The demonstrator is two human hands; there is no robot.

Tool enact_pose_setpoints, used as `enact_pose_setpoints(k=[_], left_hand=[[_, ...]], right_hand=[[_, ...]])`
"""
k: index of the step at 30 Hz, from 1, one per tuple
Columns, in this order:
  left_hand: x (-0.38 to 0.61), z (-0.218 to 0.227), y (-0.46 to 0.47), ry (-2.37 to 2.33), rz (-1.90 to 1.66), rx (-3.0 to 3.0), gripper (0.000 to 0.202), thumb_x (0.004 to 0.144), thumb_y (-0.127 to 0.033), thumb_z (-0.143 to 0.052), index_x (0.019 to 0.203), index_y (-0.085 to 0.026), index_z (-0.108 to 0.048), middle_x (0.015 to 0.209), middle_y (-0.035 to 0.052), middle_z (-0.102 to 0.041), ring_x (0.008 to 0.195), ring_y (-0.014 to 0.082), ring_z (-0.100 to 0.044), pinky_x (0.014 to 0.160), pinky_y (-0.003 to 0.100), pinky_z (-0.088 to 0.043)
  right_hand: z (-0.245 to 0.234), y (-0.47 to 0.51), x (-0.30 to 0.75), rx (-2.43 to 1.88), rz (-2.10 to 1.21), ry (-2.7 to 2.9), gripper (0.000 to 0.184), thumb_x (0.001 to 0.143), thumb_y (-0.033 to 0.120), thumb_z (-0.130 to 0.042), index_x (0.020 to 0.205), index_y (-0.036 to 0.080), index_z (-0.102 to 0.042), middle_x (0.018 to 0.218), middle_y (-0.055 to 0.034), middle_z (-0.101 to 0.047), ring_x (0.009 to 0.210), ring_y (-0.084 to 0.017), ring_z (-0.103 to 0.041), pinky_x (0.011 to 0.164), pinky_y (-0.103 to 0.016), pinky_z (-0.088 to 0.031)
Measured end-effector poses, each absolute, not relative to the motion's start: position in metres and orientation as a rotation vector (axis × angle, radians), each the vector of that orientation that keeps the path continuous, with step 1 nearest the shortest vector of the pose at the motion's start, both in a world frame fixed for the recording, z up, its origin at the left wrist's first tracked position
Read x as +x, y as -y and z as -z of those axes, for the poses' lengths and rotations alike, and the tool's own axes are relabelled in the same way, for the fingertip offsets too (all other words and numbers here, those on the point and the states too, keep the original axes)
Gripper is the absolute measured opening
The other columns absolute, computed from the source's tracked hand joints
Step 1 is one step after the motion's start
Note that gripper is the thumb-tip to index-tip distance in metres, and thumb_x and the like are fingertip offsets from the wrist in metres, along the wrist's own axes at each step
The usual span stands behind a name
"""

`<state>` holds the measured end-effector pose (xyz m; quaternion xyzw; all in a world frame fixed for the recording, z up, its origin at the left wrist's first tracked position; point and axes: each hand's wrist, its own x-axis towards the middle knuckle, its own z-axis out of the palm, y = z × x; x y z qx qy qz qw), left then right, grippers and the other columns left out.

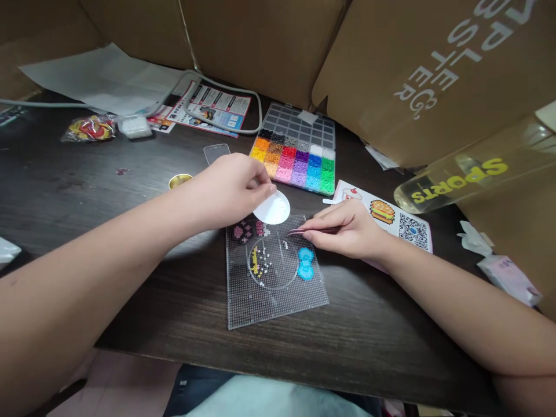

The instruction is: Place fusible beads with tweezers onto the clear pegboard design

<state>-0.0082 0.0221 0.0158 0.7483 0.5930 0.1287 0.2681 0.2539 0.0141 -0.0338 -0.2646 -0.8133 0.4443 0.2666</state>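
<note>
My left hand [243, 188] pinches a white round disc [273, 209] by its edge, tilted just above the far side of a clear pegboard [260, 304]. Between the closed fingers of my right hand [347, 227] is a pair of tweezers [319, 230], tips pointing left over the board. Below the tips lies a clear round dish [278, 278] with small white and yellow beads scattered in it. To its right on the pegboard sits a blue bead shape [306, 264]. A pink bead paw [242, 231] shows near the top left corner, partly beneath my left wrist.
Behind the hands stands a compartment box [299, 156] of coloured beads. A pattern sheet [403, 223] lies at right, near a transparent bottle [456, 174]. A gold round lid [179, 180] and a phone-like object [216, 152] are behind my left arm. Cardboard walls [260, 46] enclose the table.
</note>
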Motion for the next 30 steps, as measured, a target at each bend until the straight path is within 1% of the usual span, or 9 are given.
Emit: enact_pose_setpoints(k=[2, 7, 11, 16, 20, 23, 27, 30], left_hand=[[-0.008, -0.016, -0.022, -1.59, -0.341, 2.009, 0.02, 0.095, -0.036, -0.064, 0.087, -0.021, -0.075, 0.077, -0.0022, -0.078, 0.065, 0.0149, -0.069, 0.062, 0.029, -0.042], [-0.006, -0.015, -0.021, -1.578, -0.329, 1.998, 0.018, 0.096, -0.033, -0.066, 0.087, -0.021, -0.074, 0.069, -0.0049, -0.075, 0.058, 0.0129, -0.066, 0.061, 0.029, -0.042], [-0.005, -0.015, -0.022, -1.583, -0.329, 2.003, 0.018, 0.097, -0.033, -0.066, 0.086, -0.021, -0.074, 0.063, -0.0061, -0.073, 0.054, 0.0123, -0.064, 0.061, 0.03, -0.042], [-0.005, -0.015, -0.02, -1.572, -0.338, 1.981, 0.017, 0.098, -0.032, -0.066, 0.087, -0.022, -0.074, 0.067, -0.0061, -0.074, 0.055, 0.0127, -0.066, 0.06, 0.03, -0.042], [-0.007, -0.014, -0.021, -1.567, -0.33, 2.004, 0.019, 0.097, -0.035, -0.066, 0.087, -0.022, -0.074, 0.071, -0.0049, -0.076, 0.059, 0.0141, -0.068, 0.06, 0.03, -0.042], [-0.007, -0.014, -0.022, -1.596, -0.31, 2.031, 0.018, 0.097, -0.034, -0.065, 0.087, -0.022, -0.075, 0.074, -0.0035, -0.077, 0.062, 0.015, -0.069, 0.062, 0.03, -0.043], [-0.004, -0.016, -0.019, -1.562, -0.293, 2.006, 0.016, 0.097, -0.031, -0.065, 0.087, -0.022, -0.074, 0.075, -0.0029, -0.077, 0.06, 0.0146, -0.068, 0.062, 0.03, -0.044], [0.0, -0.019, -0.014, -1.504, -0.258, 1.916, 0.014, 0.098, -0.031, -0.065, 0.09, -0.021, -0.072, 0.073, -0.0037, -0.077, 0.055, 0.0134, -0.066, 0.058, 0.028, -0.045]], right_hand=[[0.035, -0.014, 0.255, -0.678, -1.183, 2.248, 0.021, 0.092, 0.014, -0.076, 0.108, 0.011, -0.089, 0.067, -0.0065, -0.076, 0.052, -0.009, -0.059, 0.046, -0.018, -0.042], [0.037, -0.016, 0.256, -0.666, -1.204, 2.296, 0.023, 0.094, 0.017, -0.075, 0.111, 0.009, -0.088, 0.063, -0.0044, -0.071, 0.051, -0.008, -0.055, 0.046, -0.019, -0.039], [0.037, -0.017, 0.255, -0.668, -1.226, 2.3, 0.023, 0.094, 0.016, -0.074, 0.111, 0.008, -0.088, 0.065, -0.0049, -0.072, 0.052, -0.008, -0.057, 0.046, -0.019, -0.039], [0.035, -0.016, 0.253, -0.658, -1.225, 2.303, 0.022, 0.093, 0.015, -0.075, 0.11, 0.011, -0.088, 0.066, -0.0052, -0.074, 0.053, -0.009, -0.061, 0.047, -0.018, -0.043], [0.032, -0.017, 0.255, -0.681, -1.273, 2.279, 0.022, 0.094, 0.016, -0.075, 0.11, 0.012, -0.088, 0.069, -0.0067, -0.077, 0.053, -0.009, -0.062, 0.047, -0.018, -0.043], [0.029, -0.017, 0.256, -0.696, -1.294, 2.232, 0.02, 0.093, 0.017, -0.076, 0.108, 0.015, -0.089, 0.074, -0.0083, -0.08, 0.056, -0.011, -0.064, 0.048, -0.02, -0.046], [0.027, -0.013, 0.255, -0.783, -1.255, 2.034, 0.015, 0.088, 0.017, -0.081, 0.099, 0.019, -0.09, 0.07, -0.0073, -0.08, 0.052, -0.012, -0.062, 0.046, -0.023, -0.047], [0.027, -0.009, 0.252, -0.852, -1.154, 1.887, 0.012, 0.084, 0.018, -0.084, 0.092, 0.024, -0.091, 0.071, -0.0061, -0.081, 0.051, -0.013, -0.064, 0.046, -0.024, -0.052]])
